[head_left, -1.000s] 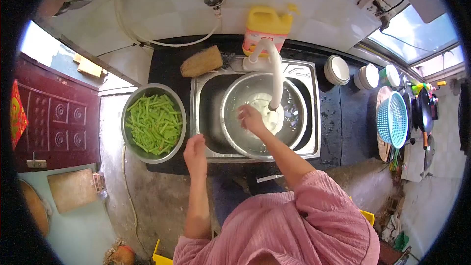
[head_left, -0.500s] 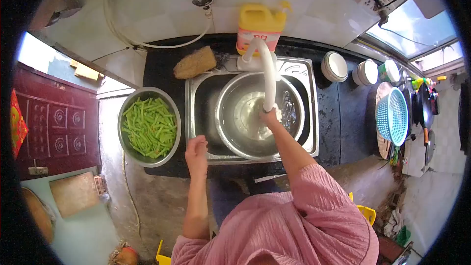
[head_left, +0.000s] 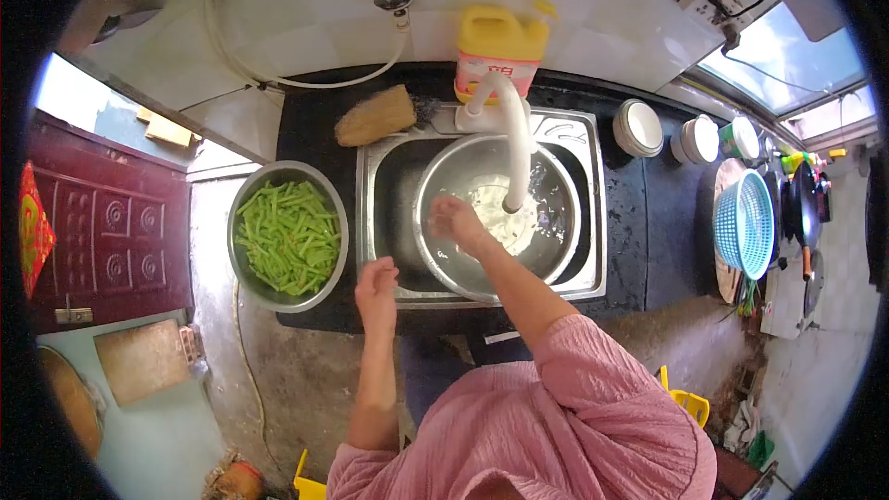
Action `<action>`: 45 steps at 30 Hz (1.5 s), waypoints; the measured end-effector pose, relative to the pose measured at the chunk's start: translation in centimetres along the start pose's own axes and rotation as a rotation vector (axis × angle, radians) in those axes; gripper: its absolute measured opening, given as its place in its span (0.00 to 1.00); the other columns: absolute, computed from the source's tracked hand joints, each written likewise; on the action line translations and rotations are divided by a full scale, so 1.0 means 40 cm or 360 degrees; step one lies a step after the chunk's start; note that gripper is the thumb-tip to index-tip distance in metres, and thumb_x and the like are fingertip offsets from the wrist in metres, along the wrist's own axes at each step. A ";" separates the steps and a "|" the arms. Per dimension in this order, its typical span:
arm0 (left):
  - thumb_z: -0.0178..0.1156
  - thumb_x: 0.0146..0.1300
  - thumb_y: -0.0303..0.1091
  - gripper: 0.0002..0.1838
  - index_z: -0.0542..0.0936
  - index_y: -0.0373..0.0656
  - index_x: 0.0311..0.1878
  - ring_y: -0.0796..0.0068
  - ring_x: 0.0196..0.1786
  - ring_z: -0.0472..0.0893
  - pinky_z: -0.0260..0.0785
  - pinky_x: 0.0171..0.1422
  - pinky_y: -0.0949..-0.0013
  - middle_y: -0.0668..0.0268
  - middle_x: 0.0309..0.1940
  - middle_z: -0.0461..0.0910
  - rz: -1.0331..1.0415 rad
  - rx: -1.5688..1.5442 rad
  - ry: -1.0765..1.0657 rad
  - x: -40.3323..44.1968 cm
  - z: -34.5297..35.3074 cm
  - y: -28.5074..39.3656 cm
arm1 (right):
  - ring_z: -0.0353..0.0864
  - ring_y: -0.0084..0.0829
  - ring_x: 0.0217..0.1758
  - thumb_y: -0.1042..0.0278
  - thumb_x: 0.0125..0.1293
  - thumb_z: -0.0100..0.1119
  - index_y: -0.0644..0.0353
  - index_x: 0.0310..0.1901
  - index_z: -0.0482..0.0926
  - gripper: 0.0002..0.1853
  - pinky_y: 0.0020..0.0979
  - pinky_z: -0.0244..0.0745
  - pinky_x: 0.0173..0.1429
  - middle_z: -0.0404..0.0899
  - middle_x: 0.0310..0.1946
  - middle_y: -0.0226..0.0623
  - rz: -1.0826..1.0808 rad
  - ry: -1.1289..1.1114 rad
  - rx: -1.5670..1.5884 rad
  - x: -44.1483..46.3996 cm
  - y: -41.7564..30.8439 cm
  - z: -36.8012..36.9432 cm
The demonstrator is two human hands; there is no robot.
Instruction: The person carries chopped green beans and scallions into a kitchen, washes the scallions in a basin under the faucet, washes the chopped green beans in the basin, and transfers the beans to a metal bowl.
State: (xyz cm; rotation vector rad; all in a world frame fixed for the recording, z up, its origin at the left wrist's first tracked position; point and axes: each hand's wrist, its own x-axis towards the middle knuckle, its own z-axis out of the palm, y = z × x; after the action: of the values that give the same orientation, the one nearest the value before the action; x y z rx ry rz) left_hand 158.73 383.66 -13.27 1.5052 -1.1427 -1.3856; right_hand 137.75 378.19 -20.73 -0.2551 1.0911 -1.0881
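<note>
My right hand point(head_left: 456, 220) hovers over the left part of a large steel basin point(head_left: 433, 255), its fingers loosely bent and apart, holding nothing. The basin sits in the metal sink point(head_left: 387, 222) and has rippling, shiny water in it. A white faucet point(head_left: 519, 148) curves down over the basin's middle, to the right of this hand. My left hand point(head_left: 376, 285) is raised at the sink's front left corner, empty, with fingers half curled. To its left stands a steel bowl point(head_left: 344, 245) full of cut green beans point(head_left: 289, 239).
Behind the faucet is a yellow detergent jug point(head_left: 500, 51). A tan scrubbing sponge point(head_left: 376, 117) lies at the sink's back left. Stacked white bowls point(head_left: 639, 128) and a blue plastic colander point(head_left: 743, 222) stand along the counter point(head_left: 622, 213) to the right.
My right hand has left the faucet's outlet and moved left across the basin. My left hand stays near the sink corner, its fingers slightly looser. The whole view has shifted a little.
</note>
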 end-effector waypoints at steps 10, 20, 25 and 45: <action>0.50 0.64 0.31 0.11 0.75 0.36 0.45 0.70 0.41 0.79 0.71 0.44 0.70 0.63 0.39 0.78 -0.0493 -0.0641 -0.0032 -0.023 0.017 0.030 | 0.78 0.34 0.36 0.72 0.62 0.46 0.62 0.42 0.72 0.08 0.33 0.74 0.41 0.76 0.31 0.37 -0.0431 0.0151 -0.0260 -0.048 -0.024 0.057; 0.45 0.65 0.35 0.11 0.75 0.39 0.38 0.69 0.39 0.75 0.70 0.44 0.67 0.62 0.36 0.75 -0.1029 -0.1485 -0.0080 0.082 0.145 -0.001 | 0.73 0.44 0.51 0.74 0.59 0.50 0.59 0.45 0.75 0.12 0.36 0.69 0.53 0.75 0.45 0.42 -0.1390 -0.0012 -0.1610 -0.256 -0.020 0.128; 0.51 0.63 0.35 0.09 0.74 0.39 0.32 0.68 0.34 0.75 0.70 0.40 0.69 0.62 0.29 0.75 -0.1081 -0.1588 -0.0180 0.083 0.156 0.012 | 0.69 0.48 0.49 0.71 0.54 0.56 0.56 0.45 0.75 0.14 0.45 0.65 0.52 0.73 0.43 0.46 -0.1147 0.1210 -0.2487 -0.243 -0.093 -0.139; 0.51 0.62 0.38 0.10 0.74 0.42 0.32 0.69 0.33 0.75 0.68 0.38 0.70 0.64 0.29 0.75 -0.1149 -0.1421 -0.0078 0.062 0.133 -0.068 | 0.79 0.49 0.39 0.65 0.57 0.51 0.62 0.36 0.77 0.11 0.44 0.73 0.45 0.78 0.34 0.51 -0.0468 0.0331 -0.2400 -0.218 -0.019 -0.217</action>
State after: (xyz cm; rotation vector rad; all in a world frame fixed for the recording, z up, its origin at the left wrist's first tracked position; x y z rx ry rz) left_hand 153.75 382.24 -17.14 1.2095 0.1176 -2.0263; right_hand 129.96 387.65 -19.40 -1.5390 1.9381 -0.3175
